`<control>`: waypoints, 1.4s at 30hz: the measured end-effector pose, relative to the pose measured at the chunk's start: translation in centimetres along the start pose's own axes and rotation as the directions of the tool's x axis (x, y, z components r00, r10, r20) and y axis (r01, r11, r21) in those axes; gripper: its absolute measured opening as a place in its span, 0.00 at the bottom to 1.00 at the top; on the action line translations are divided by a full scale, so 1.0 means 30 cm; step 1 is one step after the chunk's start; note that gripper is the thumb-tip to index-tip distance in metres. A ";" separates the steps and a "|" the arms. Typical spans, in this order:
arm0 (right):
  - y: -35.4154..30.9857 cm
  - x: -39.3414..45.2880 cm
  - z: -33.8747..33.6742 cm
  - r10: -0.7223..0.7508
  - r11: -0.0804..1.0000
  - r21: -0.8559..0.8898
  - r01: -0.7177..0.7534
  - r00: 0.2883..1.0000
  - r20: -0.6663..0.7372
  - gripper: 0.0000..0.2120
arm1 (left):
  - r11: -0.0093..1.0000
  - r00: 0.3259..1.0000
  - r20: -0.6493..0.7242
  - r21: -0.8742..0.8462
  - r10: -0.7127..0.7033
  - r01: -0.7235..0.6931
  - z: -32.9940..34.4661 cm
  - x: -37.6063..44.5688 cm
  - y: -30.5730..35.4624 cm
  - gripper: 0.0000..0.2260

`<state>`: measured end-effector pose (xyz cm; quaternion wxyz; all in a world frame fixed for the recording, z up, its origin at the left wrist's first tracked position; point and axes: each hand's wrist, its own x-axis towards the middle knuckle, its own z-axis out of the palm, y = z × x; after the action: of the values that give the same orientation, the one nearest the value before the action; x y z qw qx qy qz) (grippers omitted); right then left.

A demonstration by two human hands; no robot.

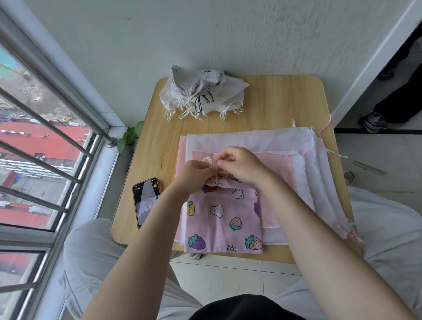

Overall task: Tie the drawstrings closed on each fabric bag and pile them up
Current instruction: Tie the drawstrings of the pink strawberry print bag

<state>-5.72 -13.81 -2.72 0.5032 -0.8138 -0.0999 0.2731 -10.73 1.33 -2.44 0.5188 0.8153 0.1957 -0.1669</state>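
Head view: a person sat at a small wooden worktop (275,100) set against a pale wall, a barred window (33,144) at 9 o'clock.
Left hand (193,174): fingers curled, pinching the cream drawstring (208,161) just above the bag's mouth.
Right hand (239,165): fingers curled too, pinching the same cord, fingertips touching those of the left hand.
Drawstring: a small loop stood up between the two hands, toward 12 o'clock.
Printed bag (223,220): pink, with strawberries and rabbits, lying flat at the worktop's centre; its gathered mouth sat under the hands, its bottom edge reached the near rim at 6 o'clock.
Flat bags (253,138): a layered spread of white and pink ones lay beneath the printed bag, running out toward 3 o'clock, pink cords trailing off the right edge.
Tied pile (196,92): a heap of white bags with knotted cords sat at 12 o'clock, against the wall, well apart from the hands.
Phone (146,202): lit screen up, at 9 o'clock of the printed bag, near the left rim.
Leaves (130,137): green, just off the worktop's left edge.
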 end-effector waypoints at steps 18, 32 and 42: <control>0.012 -0.045 0.040 0.006 0.974 -0.226 -0.004 1.000 0.008 0.09 | 0.967 0.998 -0.048 -0.254 -0.049 0.035 -0.003 -0.025 -0.023 0.07; 0.020 -0.060 0.051 0.022 0.999 0.045 -0.019 0.997 -0.077 0.03 | 0.980 0.964 -0.218 -0.098 0.150 -0.175 0.035 -0.075 -0.063 0.07; 0.066 -0.077 0.079 0.028 0.993 0.111 -0.025 0.999 -0.025 0.10 | 0.971 0.899 -0.395 -0.059 0.189 -0.230 0.083 -0.078 -0.113 0.04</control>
<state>-9.15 -13.94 -4.49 0.5453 -0.7894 -0.0673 0.2739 -14.60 0.03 -4.97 0.5267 0.8202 0.2137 0.0647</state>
